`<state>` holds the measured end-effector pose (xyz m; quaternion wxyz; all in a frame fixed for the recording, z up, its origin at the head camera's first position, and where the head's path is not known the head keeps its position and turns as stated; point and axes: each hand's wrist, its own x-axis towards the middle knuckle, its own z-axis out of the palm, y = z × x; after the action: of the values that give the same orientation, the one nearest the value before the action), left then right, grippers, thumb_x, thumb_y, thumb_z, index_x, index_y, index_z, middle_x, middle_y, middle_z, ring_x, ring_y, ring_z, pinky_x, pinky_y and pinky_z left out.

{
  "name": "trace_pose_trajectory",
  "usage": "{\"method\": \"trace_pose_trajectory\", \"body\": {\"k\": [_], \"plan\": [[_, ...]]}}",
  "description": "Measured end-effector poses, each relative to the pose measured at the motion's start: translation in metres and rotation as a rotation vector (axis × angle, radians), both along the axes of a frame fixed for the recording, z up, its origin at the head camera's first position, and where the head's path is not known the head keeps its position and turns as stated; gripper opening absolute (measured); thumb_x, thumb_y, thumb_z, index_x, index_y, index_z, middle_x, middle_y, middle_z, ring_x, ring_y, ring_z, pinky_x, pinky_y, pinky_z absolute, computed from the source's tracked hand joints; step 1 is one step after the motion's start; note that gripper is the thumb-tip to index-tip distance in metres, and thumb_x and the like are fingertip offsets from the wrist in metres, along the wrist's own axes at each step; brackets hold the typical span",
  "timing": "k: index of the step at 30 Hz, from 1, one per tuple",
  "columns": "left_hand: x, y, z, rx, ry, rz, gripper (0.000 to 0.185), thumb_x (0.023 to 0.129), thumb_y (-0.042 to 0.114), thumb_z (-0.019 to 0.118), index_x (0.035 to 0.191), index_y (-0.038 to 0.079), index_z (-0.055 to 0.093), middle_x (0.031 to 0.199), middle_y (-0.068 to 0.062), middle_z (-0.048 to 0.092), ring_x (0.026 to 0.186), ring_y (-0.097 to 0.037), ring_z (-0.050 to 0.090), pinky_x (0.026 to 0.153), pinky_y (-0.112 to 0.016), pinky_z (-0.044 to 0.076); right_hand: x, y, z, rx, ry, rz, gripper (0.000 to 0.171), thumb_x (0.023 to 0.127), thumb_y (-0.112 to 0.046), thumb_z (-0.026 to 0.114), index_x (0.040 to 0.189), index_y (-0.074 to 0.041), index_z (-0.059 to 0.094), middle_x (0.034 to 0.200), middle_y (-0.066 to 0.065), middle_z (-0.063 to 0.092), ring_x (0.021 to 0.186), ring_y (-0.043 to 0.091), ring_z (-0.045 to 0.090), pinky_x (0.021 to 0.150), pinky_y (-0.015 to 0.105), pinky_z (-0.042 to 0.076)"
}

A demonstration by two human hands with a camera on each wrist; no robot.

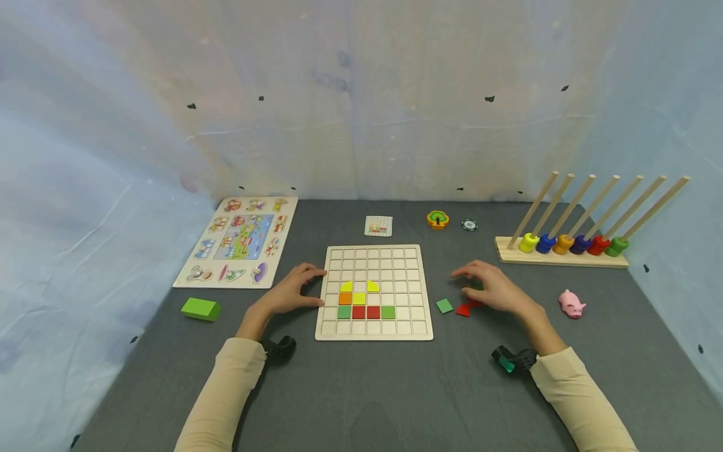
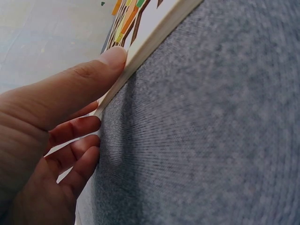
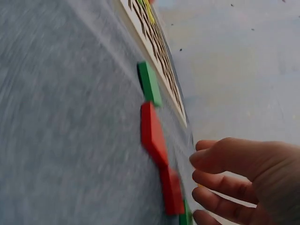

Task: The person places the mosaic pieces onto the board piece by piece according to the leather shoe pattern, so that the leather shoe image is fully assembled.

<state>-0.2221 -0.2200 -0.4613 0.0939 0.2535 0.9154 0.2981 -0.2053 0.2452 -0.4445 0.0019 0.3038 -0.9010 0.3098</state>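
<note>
A square wooden grid board [image 1: 418,326] lies in the middle of the table, with yellow, orange, red and green pieces in its cells. My left hand [image 1: 288,290] rests its thumb and a fingertip against the board's left edge; in the left wrist view the thumb touches the rim [image 2: 154,42]. To the right of the board, my right hand [image 1: 492,287] hovers with slightly bent fingers, holding nothing visible. Below and beside it lie a green square piece [image 1: 444,306], a red piece [image 1: 463,311], another red piece [image 3: 171,190] and a partly hidden green one [image 3: 185,213].
A small pattern card [image 1: 378,226] lies behind the board. A picture puzzle [image 1: 186,273] and a green block [image 1: 200,309] are at left. Behind the right hand are a tree toy [image 1: 437,219] and a chip [image 1: 469,225]. A peg stand [image 1: 559,258] and pink pig [image 1: 572,304] stand at right.
</note>
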Motion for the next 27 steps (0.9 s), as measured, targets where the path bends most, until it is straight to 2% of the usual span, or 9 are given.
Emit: {"method": "trace_pose_trajectory", "body": {"k": [10, 15, 19, 23, 27], "plan": [[0.000, -0.001, -0.001, 0.002, -0.004, 0.000, 0.070, 0.078, 0.037, 0.075, 0.137, 0.012, 0.046, 0.129, -0.011, 0.042, 0.119, -0.028, 0.039, 0.100, -0.050, 0.033, 0.000, 0.018, -0.006, 0.084, -0.027, -0.081, 0.032, 0.081, 0.000, 0.063, 0.113, -0.002, 0.065, 0.106, 0.013, 0.059, 0.095, 0.027, 0.053, 0.080, 0.046, 0.043], [0.000, 0.000, 0.000, 0.001, -0.006, 0.005, 0.070, 0.077, 0.037, 0.075, 0.137, 0.012, 0.047, 0.129, -0.010, 0.042, 0.119, -0.028, 0.039, 0.100, -0.050, 0.033, 0.001, 0.026, -0.003, 0.109, -0.018, -0.121, 0.033, 0.081, -0.006, 0.068, 0.113, 0.000, 0.063, 0.104, 0.014, 0.059, 0.091, 0.028, 0.054, 0.076, 0.045, 0.044], [0.000, 0.000, 0.000, -0.003, -0.003, 0.005, 0.071, 0.077, 0.038, 0.076, 0.136, 0.012, 0.047, 0.128, -0.010, 0.042, 0.119, -0.028, 0.039, 0.100, -0.050, 0.033, 0.001, 0.030, -0.001, 0.137, -0.024, -0.147, 0.033, 0.080, -0.010, 0.072, 0.110, 0.001, 0.063, 0.095, 0.010, 0.060, 0.084, 0.023, 0.054, 0.072, 0.040, 0.043], [0.000, 0.000, 0.001, -0.009, -0.005, 0.006, 0.070, 0.078, 0.036, 0.075, 0.137, 0.012, 0.047, 0.129, -0.010, 0.042, 0.120, -0.028, 0.038, 0.100, -0.050, 0.033, -0.001, 0.028, -0.001, 0.154, -0.005, -0.165, 0.029, 0.079, -0.010, 0.073, 0.106, 0.000, 0.066, 0.088, 0.006, 0.061, 0.078, 0.019, 0.053, 0.067, 0.035, 0.043], [0.000, 0.001, 0.001, -0.013, -0.006, 0.008, 0.070, 0.078, 0.035, 0.075, 0.137, 0.011, 0.046, 0.129, -0.010, 0.042, 0.120, -0.028, 0.038, 0.101, -0.051, 0.032, -0.001, 0.017, 0.000, 0.116, 0.022, -0.155, 0.026, 0.080, -0.011, 0.072, 0.104, -0.001, 0.068, 0.092, 0.007, 0.062, 0.081, 0.020, 0.056, 0.068, 0.036, 0.045]]}}
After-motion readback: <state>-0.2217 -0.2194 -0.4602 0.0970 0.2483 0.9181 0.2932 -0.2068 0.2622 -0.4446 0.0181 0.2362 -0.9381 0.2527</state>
